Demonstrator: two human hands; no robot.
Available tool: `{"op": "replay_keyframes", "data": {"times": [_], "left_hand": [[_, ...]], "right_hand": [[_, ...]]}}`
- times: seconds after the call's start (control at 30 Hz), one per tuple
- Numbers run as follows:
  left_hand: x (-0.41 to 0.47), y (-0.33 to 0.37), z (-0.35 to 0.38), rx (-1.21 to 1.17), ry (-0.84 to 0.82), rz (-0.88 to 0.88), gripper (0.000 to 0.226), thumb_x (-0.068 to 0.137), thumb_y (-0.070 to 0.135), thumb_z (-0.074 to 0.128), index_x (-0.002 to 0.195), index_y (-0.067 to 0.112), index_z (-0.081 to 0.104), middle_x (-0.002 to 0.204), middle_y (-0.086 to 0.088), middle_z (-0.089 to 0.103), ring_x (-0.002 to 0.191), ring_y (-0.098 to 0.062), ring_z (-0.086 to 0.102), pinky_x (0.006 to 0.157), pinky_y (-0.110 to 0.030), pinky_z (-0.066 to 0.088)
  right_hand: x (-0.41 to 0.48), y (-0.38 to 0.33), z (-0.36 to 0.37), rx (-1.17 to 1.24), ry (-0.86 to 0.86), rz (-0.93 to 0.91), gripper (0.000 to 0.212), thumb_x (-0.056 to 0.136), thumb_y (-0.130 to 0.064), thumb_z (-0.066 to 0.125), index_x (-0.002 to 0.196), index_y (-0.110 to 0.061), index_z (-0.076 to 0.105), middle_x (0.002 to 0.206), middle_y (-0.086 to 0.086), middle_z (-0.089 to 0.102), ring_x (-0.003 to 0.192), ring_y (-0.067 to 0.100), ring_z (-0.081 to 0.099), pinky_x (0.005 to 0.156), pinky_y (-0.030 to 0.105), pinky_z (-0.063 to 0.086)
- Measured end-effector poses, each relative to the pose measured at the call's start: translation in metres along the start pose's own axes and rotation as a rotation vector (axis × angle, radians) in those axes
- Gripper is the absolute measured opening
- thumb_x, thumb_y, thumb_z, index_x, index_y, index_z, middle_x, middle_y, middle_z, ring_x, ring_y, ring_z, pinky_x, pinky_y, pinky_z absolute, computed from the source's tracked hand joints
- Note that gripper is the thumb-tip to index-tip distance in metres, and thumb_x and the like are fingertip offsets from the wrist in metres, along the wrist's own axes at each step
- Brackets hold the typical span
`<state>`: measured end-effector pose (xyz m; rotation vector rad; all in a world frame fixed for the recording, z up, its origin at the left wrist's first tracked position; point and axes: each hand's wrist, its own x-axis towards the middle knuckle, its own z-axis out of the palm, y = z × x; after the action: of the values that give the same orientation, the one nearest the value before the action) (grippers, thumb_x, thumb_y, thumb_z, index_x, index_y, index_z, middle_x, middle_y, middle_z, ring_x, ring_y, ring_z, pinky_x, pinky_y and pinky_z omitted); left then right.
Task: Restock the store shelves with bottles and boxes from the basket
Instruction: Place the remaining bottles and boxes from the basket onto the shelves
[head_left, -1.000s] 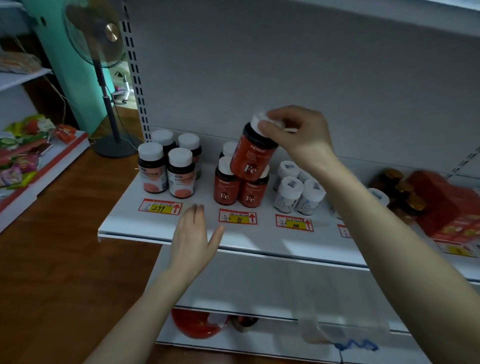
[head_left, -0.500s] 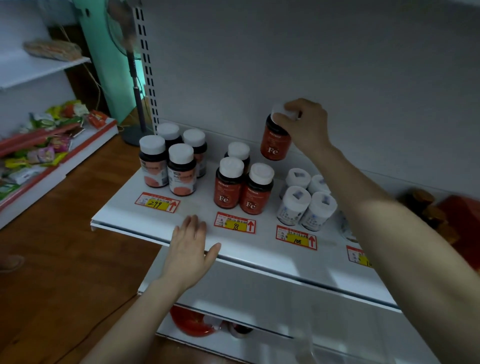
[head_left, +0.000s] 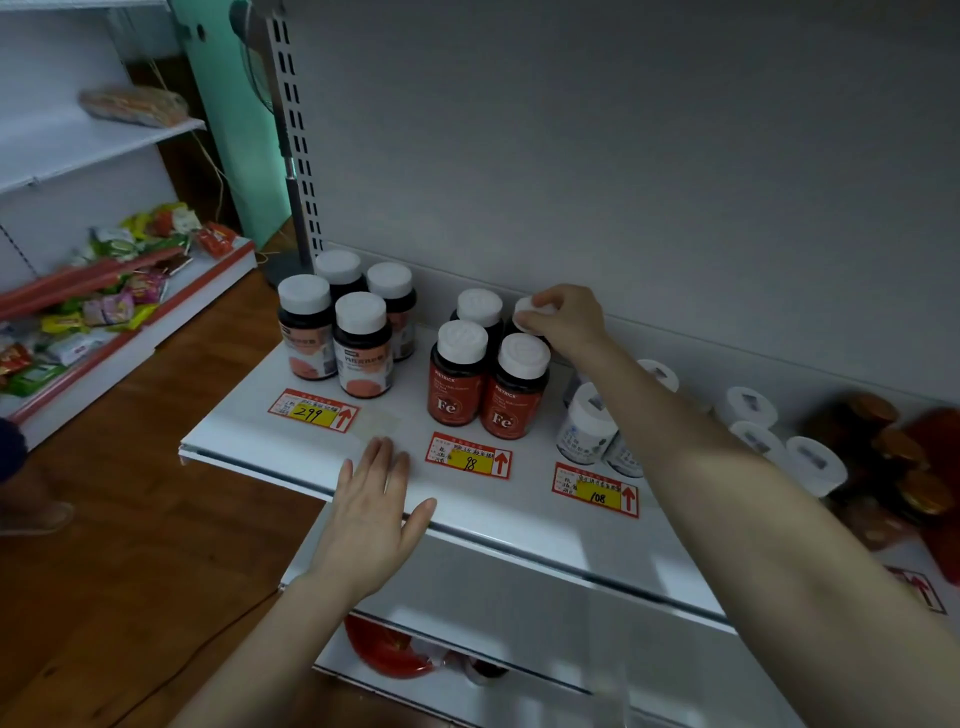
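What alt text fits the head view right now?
A person's right hand grips a bottle by its white cap at the back of a white shelf, behind two red bottles labelled Fe. The left hand lies open at the shelf's front edge, between yellow price tags.

head view looks down, close, at shelf (head_left: 519, 525).

We read "Fe" and "PIETRICK" on the left front red plastic bottle with a white cap (head_left: 457, 387) and on the right front red bottle (head_left: 514, 397). On the white metal shelf (head_left: 244, 423), red-and-yellow paper price tags show "299" (head_left: 313, 410), "98" (head_left: 469, 456) and "108" (head_left: 596, 491).
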<state>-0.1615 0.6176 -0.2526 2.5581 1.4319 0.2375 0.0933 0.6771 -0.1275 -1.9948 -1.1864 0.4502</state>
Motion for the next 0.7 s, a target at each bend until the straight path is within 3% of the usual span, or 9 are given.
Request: {"op": "replay_keyframes", "data": {"times": [0.7], "left_hand": [[-0.0019,0.0020,-0.0005,0.043,0.036,0.007,0.077,0.096,0.053,0.010,0.115,-0.002,0.061,0.121,-0.024,0.059,0.118,-0.039,0.053,0.091,-0.055,0.043]], "right_hand": [[0.0005,0.0019,0.0012,0.041,-0.007,0.003,0.036,0.081,-0.023,0.067,0.113,-0.008,0.061,0.124,0.008,0.058,0.112,0.021,0.054,0.081,0.021,0.038]]}}
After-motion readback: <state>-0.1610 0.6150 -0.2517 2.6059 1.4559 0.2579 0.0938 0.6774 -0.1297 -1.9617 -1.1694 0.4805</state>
